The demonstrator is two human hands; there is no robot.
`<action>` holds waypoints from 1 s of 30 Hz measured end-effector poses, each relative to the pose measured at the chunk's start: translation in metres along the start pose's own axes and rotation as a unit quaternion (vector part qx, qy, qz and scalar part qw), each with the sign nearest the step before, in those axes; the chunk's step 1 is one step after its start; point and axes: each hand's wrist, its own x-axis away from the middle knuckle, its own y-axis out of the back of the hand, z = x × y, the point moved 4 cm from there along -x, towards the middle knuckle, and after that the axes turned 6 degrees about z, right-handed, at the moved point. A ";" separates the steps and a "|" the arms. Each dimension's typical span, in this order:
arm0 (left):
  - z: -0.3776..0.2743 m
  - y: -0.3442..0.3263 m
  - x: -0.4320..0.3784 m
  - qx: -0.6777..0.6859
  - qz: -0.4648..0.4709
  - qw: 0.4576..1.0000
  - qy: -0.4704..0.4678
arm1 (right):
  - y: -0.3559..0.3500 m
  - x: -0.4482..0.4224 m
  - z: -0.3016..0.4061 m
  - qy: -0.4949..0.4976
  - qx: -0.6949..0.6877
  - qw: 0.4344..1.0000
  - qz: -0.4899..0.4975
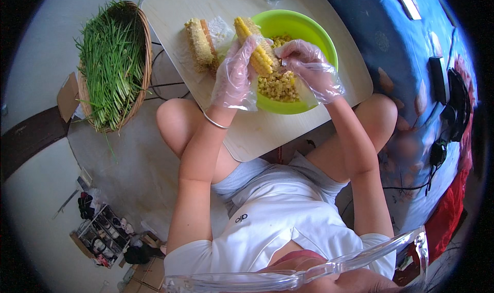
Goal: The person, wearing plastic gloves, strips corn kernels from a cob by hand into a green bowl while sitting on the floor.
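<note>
A partly stripped corn cob is held at a slant over a lime-green plastic bowl. Yellow kernels still line one strip of it, and the rest of its visible side is bare. My left hand, in a clear plastic glove, grips the cob from the left. Curled fingers of my right hand, gloved the same way, are at the cob's bare right side; whether they pinch anything is hidden. Loose corn kernels lie in the bowl below. Left of it, stripped cobs rest by a crumpled white paper towel.
The bowl stands on a pale wooden tabletop above my knees. A wicker basket of long green chives or similar greens is on the left. Blue patterned fabric lies to the right. A shoe rack stands lower left.
</note>
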 end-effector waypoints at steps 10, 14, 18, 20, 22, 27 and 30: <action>0.007 0.012 -0.008 0.129 -0.049 0.990 0.013 | 0.013 0.003 0.028 0.109 0.311 0.941 -0.080; 0.001 0.007 -0.005 0.136 -0.095 0.986 -0.001 | 0.000 0.008 0.042 0.214 0.374 0.901 -0.046; 0.006 0.008 -0.004 0.146 -0.095 0.985 0.013 | -0.012 0.010 0.048 0.297 0.389 0.869 -0.072; 0.015 0.014 -0.005 0.135 -0.094 0.986 0.026 | -0.012 0.012 0.048 0.279 0.395 0.873 -0.064; 0.012 0.016 -0.007 0.031 -0.052 0.998 -0.028 | -0.012 0.011 0.046 0.263 0.400 0.876 -0.059; 0.010 0.009 -0.002 0.070 -0.075 0.994 0.035 | -0.011 0.010 0.043 0.314 0.404 0.855 -0.082; 0.006 0.002 -0.003 0.098 -0.064 0.992 0.039 | -0.013 0.012 0.046 0.322 0.423 0.842 -0.093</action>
